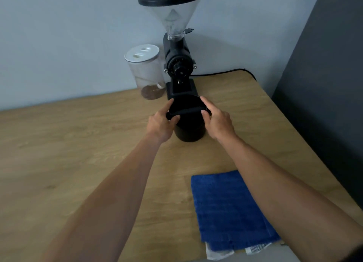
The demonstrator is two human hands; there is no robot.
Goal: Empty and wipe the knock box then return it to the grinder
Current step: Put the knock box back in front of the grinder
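Note:
A black round knock box (pixel 189 128) with a bar across its top stands on the wooden table (pixel 78 143), right in front of the black coffee grinder (pixel 179 65). My left hand (pixel 163 122) grips its left rim, thumb on the bar end. On the other side, my right hand (pixel 216 120) holds the right rim with fingers curled over the edge. The inside of the box is dark and I cannot tell what it holds. A blue cloth (pixel 229 208) lies flat near the table's front right.
A clear jar (pixel 145 71) with a white lid and some brown grounds stands left of the grinder. The grinder's clear hopper (pixel 172 15) rises high. A black cable (pixel 225 72) runs behind. A dark wall panel (pixel 324 84) borders the table's right edge.

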